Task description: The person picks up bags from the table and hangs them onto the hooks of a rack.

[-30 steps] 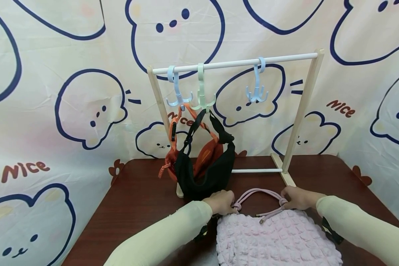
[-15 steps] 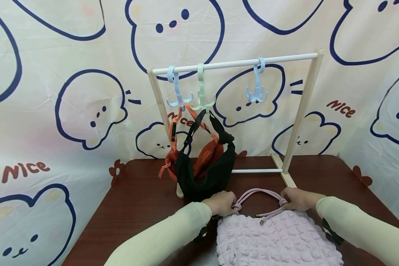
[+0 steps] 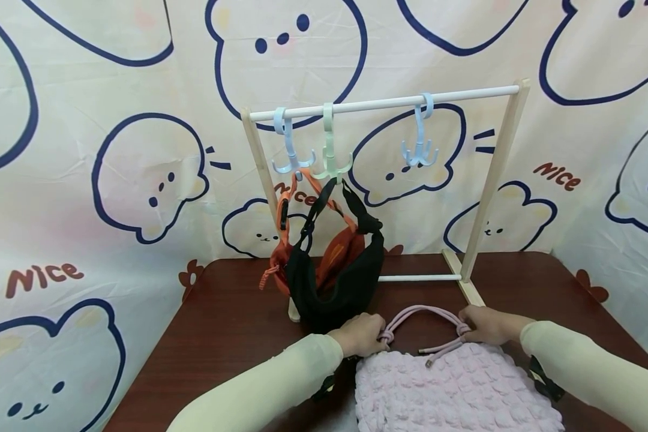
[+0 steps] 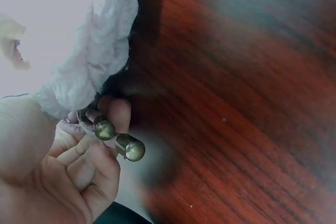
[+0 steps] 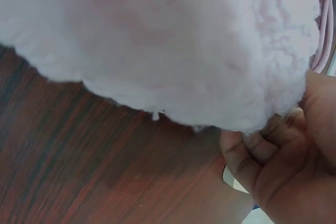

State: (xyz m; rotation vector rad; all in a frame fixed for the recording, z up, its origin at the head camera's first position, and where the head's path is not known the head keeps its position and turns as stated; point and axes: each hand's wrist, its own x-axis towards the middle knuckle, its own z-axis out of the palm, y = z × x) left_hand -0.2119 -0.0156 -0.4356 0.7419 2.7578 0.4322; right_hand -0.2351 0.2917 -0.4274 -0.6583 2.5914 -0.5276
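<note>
A pale pink, puckered handbag [image 3: 453, 390] lies at the table's front, with a looped pink cord handle [image 3: 426, 308] knotted at both ends. At its upper left corner my left hand [image 3: 360, 335] pinches the cord by the knot. My right hand [image 3: 488, 325] holds the opposite upper corner beside the other knot. Two metal cord tips [image 4: 131, 149] stick out by the curled fingers in the left wrist view. In the right wrist view the bag [image 5: 173, 51] covers part of my fingers.
Behind the bag stands a wooden rack with a white rail [image 3: 372, 105]. It carries two blue hooks [image 3: 420, 150] and a green hook [image 3: 330, 159]. A black bag [image 3: 335, 300] and an orange bag [image 3: 340, 255] hang at left, close to my left hand.
Hardly anything differs. The head view has shifted very slightly, and both hands keep their hold at the handbag's upper corners.
</note>
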